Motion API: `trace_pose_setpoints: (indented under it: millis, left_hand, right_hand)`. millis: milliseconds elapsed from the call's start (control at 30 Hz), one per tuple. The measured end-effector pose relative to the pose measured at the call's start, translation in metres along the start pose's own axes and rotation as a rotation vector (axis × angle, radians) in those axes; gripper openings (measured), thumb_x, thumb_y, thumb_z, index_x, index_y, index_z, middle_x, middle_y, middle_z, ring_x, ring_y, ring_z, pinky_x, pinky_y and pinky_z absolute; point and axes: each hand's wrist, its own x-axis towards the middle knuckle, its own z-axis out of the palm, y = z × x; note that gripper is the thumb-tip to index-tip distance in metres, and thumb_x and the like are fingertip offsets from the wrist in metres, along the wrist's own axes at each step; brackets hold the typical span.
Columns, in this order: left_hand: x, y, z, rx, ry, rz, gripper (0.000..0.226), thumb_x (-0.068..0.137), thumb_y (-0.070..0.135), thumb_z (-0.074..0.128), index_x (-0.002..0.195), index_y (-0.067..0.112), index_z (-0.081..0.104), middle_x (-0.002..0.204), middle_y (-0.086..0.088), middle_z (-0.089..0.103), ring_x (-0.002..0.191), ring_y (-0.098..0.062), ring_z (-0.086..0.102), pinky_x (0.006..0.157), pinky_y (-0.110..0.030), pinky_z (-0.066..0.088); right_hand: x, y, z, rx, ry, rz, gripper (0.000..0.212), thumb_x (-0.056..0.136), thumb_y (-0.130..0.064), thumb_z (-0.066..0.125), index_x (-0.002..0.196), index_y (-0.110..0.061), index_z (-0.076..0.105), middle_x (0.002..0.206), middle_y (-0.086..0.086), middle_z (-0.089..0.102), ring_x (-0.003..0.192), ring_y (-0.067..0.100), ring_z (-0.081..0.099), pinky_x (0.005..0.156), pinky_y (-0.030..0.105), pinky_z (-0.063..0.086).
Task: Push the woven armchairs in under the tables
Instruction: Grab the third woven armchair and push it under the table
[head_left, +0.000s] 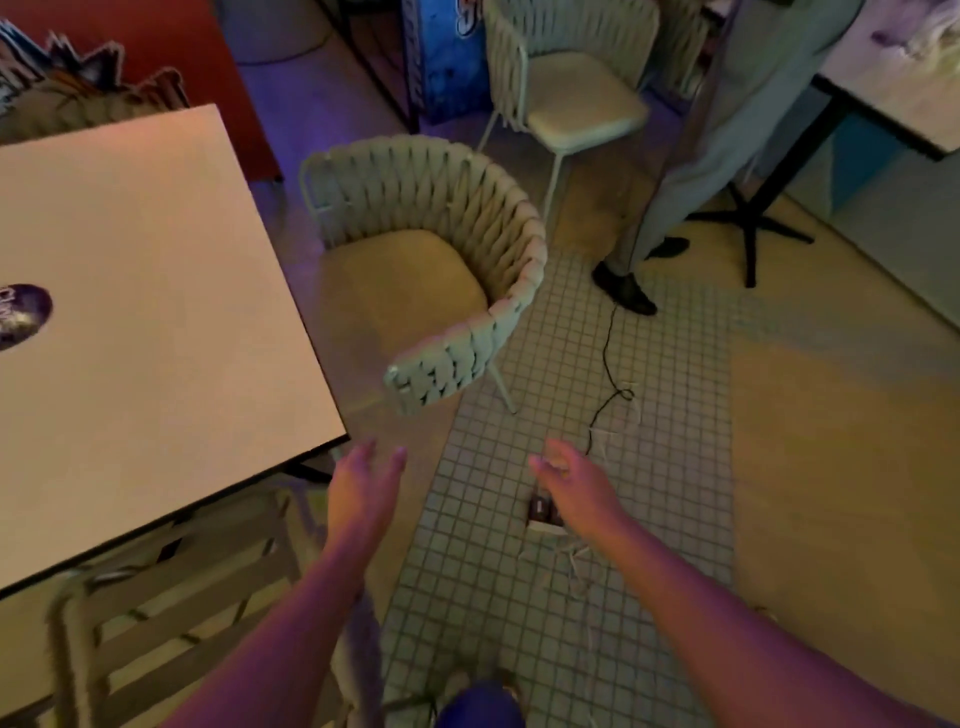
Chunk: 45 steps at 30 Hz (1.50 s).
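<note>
A pale green woven armchair (467, 244) with a beige seat cushion stands on the floor beside the right edge of a square light table (156, 291), its seat facing the table and not under it. A second woven armchair (171, 613) sits tucked under the table's near edge, at the lower left. My left hand (366, 491) hovers open just off the table's near corner, fingers spread, touching nothing. My right hand (571, 480) is open too, above the tiled floor, short of the first chair's near arm.
A third woven armchair (561, 83) stands farther back. A person in grey trousers and dark shoes (691, 176) stands beside a black-legged table (893, 88) at the upper right. A black cable (605, 364) runs across the tiles to a floor socket (543, 512).
</note>
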Motion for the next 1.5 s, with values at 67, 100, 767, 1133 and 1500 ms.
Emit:
trace_pose_setpoints:
  millis: [67, 100, 767, 1133, 1500]
  left_hand:
    - [0.017, 0.023, 0.006, -0.011, -0.074, -0.008, 0.058, 0.089, 0.042, 0.061, 0.136, 0.007, 0.054, 0.132, -0.019, 0.06, 0.121, -0.033, 0.056, 0.102, -0.042, 0.044]
    - [0.025, 0.032, 0.008, -0.008, -0.12, -0.018, 0.059, 0.089, 0.044, 0.061, 0.136, 0.01, 0.054, 0.132, -0.017, 0.06, 0.119, -0.032, 0.058, 0.1, -0.042, 0.046]
    - [0.234, 0.149, 0.03, -0.159, -0.109, -0.3, 0.043, 0.084, 0.038, 0.065, 0.116, 0.009, 0.067, 0.111, -0.014, 0.071, 0.102, -0.03, 0.065, 0.086, -0.035, 0.049]
    - [0.306, 0.154, 0.046, -0.261, 0.23, -0.697, 0.033, 0.084, 0.04, 0.064, 0.106, 0.015, 0.065, 0.089, -0.004, 0.065, 0.083, -0.026, 0.061, 0.072, -0.033, 0.042]
    - [0.367, 0.144, 0.063, -0.396, 0.324, -0.852, 0.031, 0.084, 0.036, 0.064, 0.107, 0.015, 0.068, 0.088, -0.004, 0.067, 0.082, -0.027, 0.063, 0.074, -0.034, 0.046]
  right_hand:
    - [0.023, -0.016, -0.012, -0.027, -0.01, -0.014, 0.061, 0.094, -0.048, 0.05, 0.145, -0.019, 0.04, 0.144, 0.008, 0.051, 0.127, 0.022, 0.054, 0.106, 0.04, 0.043]
    - [0.035, -0.024, -0.016, -0.047, -0.027, -0.013, 0.061, 0.093, -0.049, 0.049, 0.146, -0.02, 0.039, 0.145, 0.008, 0.05, 0.127, 0.022, 0.053, 0.106, 0.04, 0.042]
    - [0.32, -0.197, -0.096, -0.21, 0.029, -0.18, 0.047, 0.094, -0.038, 0.055, 0.134, -0.014, 0.053, 0.124, 0.008, 0.065, 0.108, 0.017, 0.061, 0.088, 0.03, 0.046]
    - [0.526, -0.294, -0.098, -0.47, -0.078, -0.456, 0.044, 0.089, -0.032, 0.062, 0.128, -0.012, 0.057, 0.123, 0.009, 0.061, 0.118, 0.025, 0.054, 0.099, 0.042, 0.044]
    - [0.619, -0.37, -0.037, -0.57, -0.285, -0.627, 0.044, 0.091, -0.037, 0.059, 0.131, -0.018, 0.055, 0.124, 0.002, 0.06, 0.115, 0.015, 0.056, 0.092, 0.027, 0.043]
